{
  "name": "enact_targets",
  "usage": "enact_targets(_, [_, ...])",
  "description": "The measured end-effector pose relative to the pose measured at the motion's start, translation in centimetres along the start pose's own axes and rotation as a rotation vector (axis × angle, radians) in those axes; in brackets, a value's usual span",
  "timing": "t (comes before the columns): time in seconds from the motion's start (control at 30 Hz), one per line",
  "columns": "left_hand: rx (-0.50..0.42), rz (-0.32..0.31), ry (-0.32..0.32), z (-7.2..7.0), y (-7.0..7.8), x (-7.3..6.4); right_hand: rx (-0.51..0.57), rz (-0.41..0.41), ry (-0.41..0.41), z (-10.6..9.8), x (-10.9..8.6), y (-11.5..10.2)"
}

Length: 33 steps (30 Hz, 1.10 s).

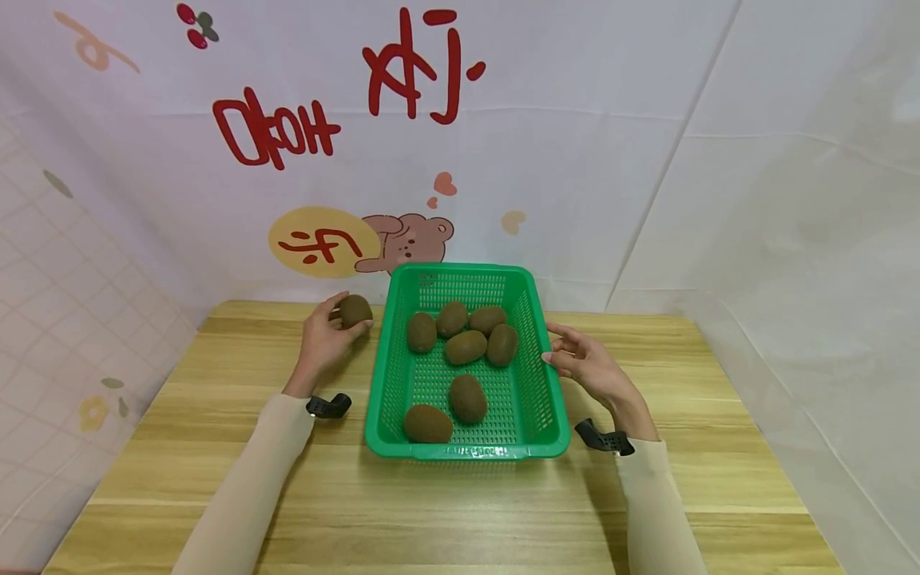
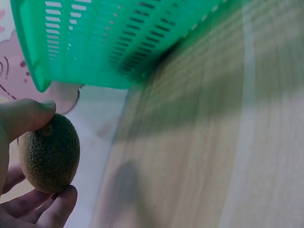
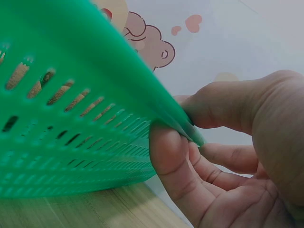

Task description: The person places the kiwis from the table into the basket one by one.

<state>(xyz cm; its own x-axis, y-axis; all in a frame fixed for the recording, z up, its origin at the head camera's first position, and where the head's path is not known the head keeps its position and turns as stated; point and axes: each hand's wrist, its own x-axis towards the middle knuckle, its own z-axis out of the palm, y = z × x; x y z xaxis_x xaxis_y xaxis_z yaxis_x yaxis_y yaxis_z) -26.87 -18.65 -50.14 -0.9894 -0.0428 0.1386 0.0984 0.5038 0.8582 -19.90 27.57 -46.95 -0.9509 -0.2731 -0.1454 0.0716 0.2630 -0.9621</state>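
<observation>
A brown kiwi (image 2: 51, 154) is held between the thumb and fingertips of my left hand (image 1: 325, 339), to the left of the green basket (image 1: 379, 383). In the left wrist view the thumb lies on one end of the fruit and the fingers on the other. My right hand (image 1: 585, 366) pinches the basket's right rim (image 3: 156, 90), its thumb and fingers on either side of the edge. Several more kiwis lie inside on the perforated bottom: a cluster (image 1: 465, 348) toward the back, and two nearer the front, one of them a kiwi (image 1: 428, 423) at the front left corner.
The basket stands on a wood-grain table (image 1: 446, 527), close to its back edge. Behind it hangs a white cloth (image 1: 575, 144) printed with red characters and a pink bear (image 1: 410, 239). More cloth closes off the left and right sides.
</observation>
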Motion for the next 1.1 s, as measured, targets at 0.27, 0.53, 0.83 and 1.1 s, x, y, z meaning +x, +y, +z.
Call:
enact_targets(0.27, [-0.045, 0.027, 0.007, -0.4, 1.7, -0.8, -0.002, 0.003, 0.0, 0.0, 0.0, -0.1])
enact_targets(0.53, [-0.103, 0.032, 0.007, -1.0, 3.0, -1.8, -0.009, -0.001, 0.004, 0.0, 0.0, 0.0])
enact_targets(0.83, [-0.124, 0.075, 0.014, -1.7, 4.5, -3.0, -0.005, 0.006, 0.007, 0.0, -0.1, -0.1])
enact_targets(1.1, [-0.123, 0.175, 0.039, -2.3, 6.4, -4.2, 0.004, 0.0, 0.006, 0.0, -0.1, -0.1])
